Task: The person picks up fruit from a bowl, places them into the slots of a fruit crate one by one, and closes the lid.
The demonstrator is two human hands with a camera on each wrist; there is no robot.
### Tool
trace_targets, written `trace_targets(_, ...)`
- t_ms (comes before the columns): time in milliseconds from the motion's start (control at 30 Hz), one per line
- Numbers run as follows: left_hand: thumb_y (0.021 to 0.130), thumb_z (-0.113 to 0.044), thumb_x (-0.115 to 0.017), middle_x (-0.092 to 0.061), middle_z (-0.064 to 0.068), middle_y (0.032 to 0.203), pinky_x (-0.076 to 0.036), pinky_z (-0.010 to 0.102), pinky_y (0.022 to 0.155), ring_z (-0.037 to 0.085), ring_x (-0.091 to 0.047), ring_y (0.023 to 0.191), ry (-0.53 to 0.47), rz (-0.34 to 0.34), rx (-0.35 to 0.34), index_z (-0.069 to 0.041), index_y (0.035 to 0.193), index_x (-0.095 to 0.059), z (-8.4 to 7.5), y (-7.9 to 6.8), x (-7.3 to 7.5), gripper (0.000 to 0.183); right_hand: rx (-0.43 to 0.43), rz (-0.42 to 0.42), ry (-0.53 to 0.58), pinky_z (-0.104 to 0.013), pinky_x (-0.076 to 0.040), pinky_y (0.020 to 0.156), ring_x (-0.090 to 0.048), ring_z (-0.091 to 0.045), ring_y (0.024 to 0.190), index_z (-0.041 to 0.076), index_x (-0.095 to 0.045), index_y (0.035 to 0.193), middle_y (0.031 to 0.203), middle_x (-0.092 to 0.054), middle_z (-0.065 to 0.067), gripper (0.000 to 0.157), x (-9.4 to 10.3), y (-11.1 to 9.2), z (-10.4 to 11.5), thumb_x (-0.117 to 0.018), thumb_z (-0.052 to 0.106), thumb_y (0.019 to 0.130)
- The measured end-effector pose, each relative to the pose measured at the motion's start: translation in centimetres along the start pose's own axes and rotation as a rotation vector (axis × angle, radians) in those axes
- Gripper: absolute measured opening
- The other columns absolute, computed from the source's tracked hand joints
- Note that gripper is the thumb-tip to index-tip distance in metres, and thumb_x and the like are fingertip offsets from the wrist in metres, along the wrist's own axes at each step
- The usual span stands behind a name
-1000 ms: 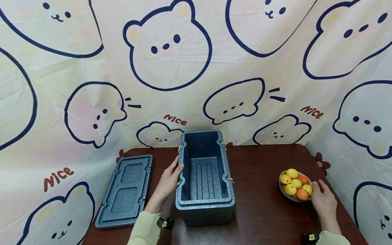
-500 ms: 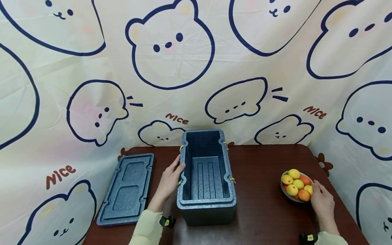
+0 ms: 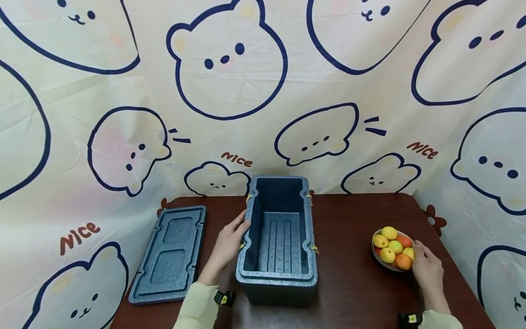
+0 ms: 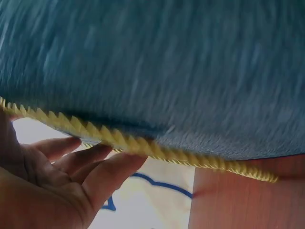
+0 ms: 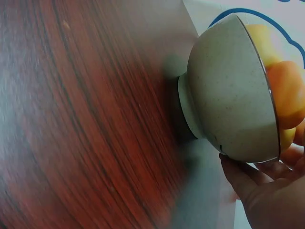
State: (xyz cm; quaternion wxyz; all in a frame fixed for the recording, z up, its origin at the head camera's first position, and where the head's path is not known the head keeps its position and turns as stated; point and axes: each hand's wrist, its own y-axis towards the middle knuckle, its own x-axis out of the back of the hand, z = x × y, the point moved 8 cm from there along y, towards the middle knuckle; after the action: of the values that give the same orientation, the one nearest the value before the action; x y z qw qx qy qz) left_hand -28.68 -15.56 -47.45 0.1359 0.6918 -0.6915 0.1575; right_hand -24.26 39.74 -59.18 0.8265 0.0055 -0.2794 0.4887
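A deep blue-grey foam box [image 3: 276,292] with no lid on it stands on the table. My left hand [image 3: 228,242] touches its left wall, fingers lightly bent, against a yellow twisted rope [image 4: 124,140]; the fingertips lie at the rope. At the right, a speckled pale bowl [image 5: 228,90] is piled with several yellow and orange fruits [image 3: 395,246]. My right hand [image 3: 428,269] holds the bowl's right side near the rim. In the right wrist view, one finger [image 5: 234,175] lies against the outer wall below the rim; the other fingers are partly hidden or cut off.
A matching blue-grey lid [image 3: 169,256] lies flat on the dark wood table [image 3: 349,274], left of the box. A white cloth [image 3: 312,87] printed with bears hangs behind the table and along both sides.
The box has turned slightly, its far end shifting right, while my left hand stays at its left wall. The bowl and my right hand have moved a little to the left.
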Motion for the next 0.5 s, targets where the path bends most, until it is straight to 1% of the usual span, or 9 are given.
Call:
trace_targets(100,0.106,-0.045,-0.047,-0.051,0.012,0.151,-0.036,0.059,0.111,0.033,-0.048,0.137,0.012,-0.001,-0.004,-0.017,0.155,-0.043,-0.3,-0.3,-0.3,0.057,0.009,0.009,-0.009,-0.065,-0.015,0.117,-0.012,-0.045,0.151,0.014,-0.025,0.161,0.166,-0.017,-0.020,0.068,-0.5,-0.1,0.4,-0.021,0.054,0.106)
trace_targets(300,0.106,-0.044,-0.047,-0.055,0.010,0.147,-0.038,0.059,0.109,0.034,-0.050,0.135,0.042,-0.080,0.022,-0.017,0.153,-0.048,-0.6,-0.8,-0.3,0.054,0.037,0.023,-0.053,-0.065,-0.016,0.116,-0.015,-0.048,0.149,0.011,-0.026,0.161,0.164,-0.019,-0.024,0.069,-1.2,-0.2,1.0,-0.020,0.054,0.107)
trace_targets(500,0.106,-0.042,-0.048,-0.058,0.009,0.144,-0.040,0.060,0.107,0.033,-0.053,0.131,0.049,-0.123,0.040,-0.018,0.152,-0.049,-0.7,-1.2,-0.3,0.052,0.050,0.034,-0.071,-0.066,-0.017,0.116,-0.015,-0.049,0.149,0.010,-0.024,0.161,0.164,-0.019,-0.025,0.070,-1.5,-0.4,1.2,-0.020,0.054,0.107)
